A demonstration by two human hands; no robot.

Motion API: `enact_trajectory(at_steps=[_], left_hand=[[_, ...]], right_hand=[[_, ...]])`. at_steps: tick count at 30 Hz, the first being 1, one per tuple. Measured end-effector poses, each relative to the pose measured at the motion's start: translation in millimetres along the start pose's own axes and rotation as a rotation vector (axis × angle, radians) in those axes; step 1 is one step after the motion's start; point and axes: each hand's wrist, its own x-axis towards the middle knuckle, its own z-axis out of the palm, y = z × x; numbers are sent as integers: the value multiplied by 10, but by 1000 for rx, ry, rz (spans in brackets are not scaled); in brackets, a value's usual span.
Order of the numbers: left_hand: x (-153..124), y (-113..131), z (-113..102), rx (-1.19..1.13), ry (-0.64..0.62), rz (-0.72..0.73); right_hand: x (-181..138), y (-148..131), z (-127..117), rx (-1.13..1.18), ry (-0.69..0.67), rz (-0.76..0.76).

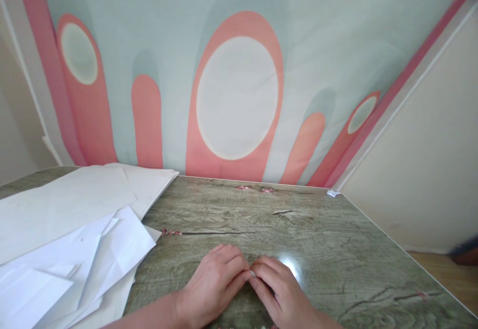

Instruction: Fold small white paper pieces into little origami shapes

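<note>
My left hand (214, 281) and my right hand (278, 289) rest close together on the grey wood-grain table (336, 249), near its front edge. The fingertips of both hands meet and pinch a tiny white thing (253, 273); it is too small to name. Both hands have their fingers curled and pressed together. A heap of white paper sheets (74, 229), some of them folded, lies on the left part of the table, about a hand's width from my left hand.
The table stands against a wall with a pale green and pink pattern (239, 95). A small white scrap (333, 193) lies at the table's far right corner. The table's right edge runs diagonally, with floor (448, 274) beyond it.
</note>
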Motion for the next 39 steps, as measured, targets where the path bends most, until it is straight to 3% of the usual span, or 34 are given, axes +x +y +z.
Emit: enact_trajectory(at_steps=[6,16,24,31,39], left_hand=[[-10,-51,52,-145,19,-98],[10,-80,68,-149,66,-199],[11,-37,39,-107,104,-251],[7,2,22,-53,37,-307],[-18,-26,52,2,-6,-256]], right_hand=[[14,17,-14,2,-11,59],[43,30,-18,-101,-64,98],[25,-36,-78,11,-34,100],[34,20,-29,113,76,167],[59,-5,4,43,29,185]])
